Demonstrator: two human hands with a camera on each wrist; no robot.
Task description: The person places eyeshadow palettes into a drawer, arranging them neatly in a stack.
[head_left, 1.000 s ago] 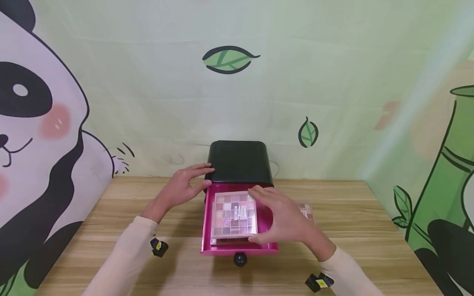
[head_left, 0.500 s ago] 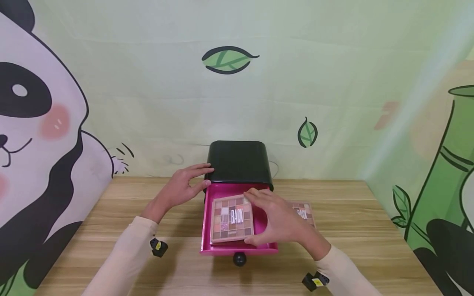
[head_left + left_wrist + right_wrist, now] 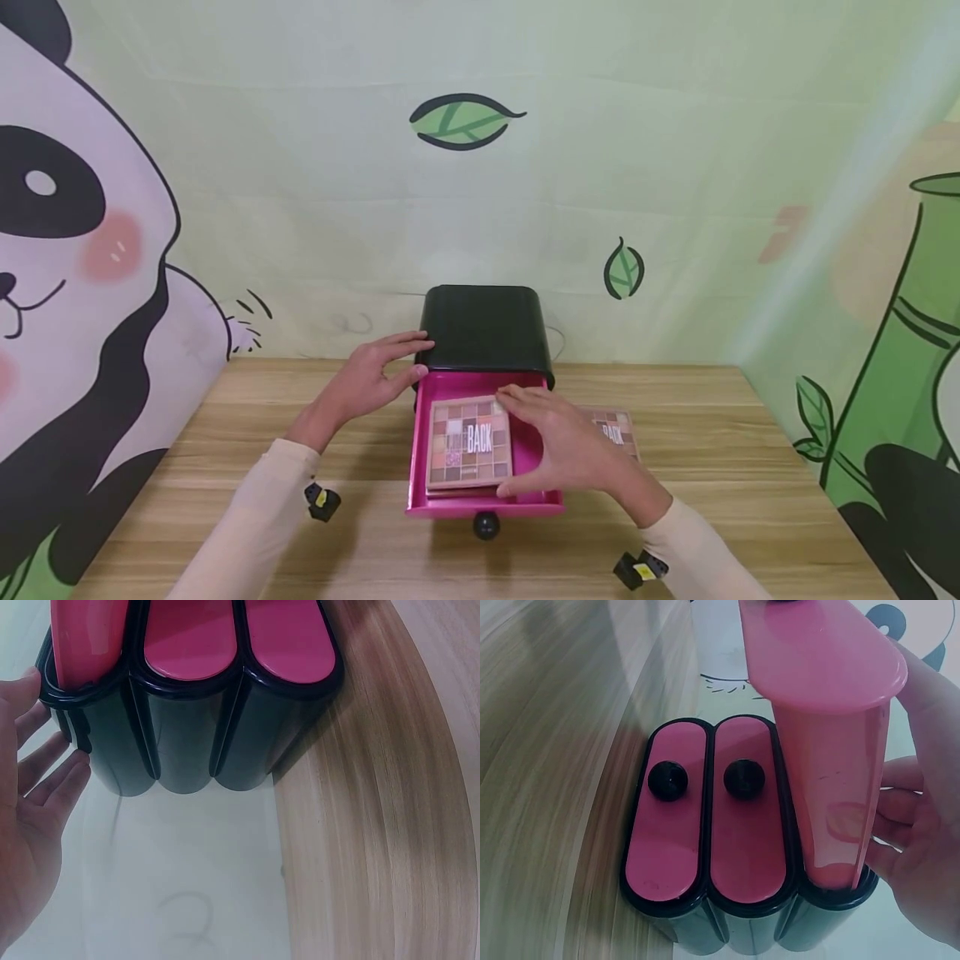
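Note:
My right hand [image 3: 570, 437] pinches the right side of a square eyeshadow palette [image 3: 457, 442], thumb at its front corner and fingers at its back corner. This palette, with "BACK" in white on its lid, lies in the left part of a pulled-out magenta drawer [image 3: 525, 503]. The edge of another flat case shows just under it. My left hand [image 3: 367, 379] rests with extended fingers against the left side of the black drawer cabinet [image 3: 483, 325]. In the left wrist view, those fingertips touch the cabinet's dark wall by the top drawer.
A similar palette [image 3: 615, 429] lies on the wooden table [image 3: 697, 467], partly behind my right hand. Below the top drawer, two closed pink drawers [image 3: 667, 847] with black knobs show in the right wrist view. A printed backdrop [image 3: 337, 208] stands behind the cabinet.
The palette, raised and catching glare earlier, has come down and left onto the case below and turned squarer to the drawer. My right hand moved slightly left with it; my left hand stayed still.

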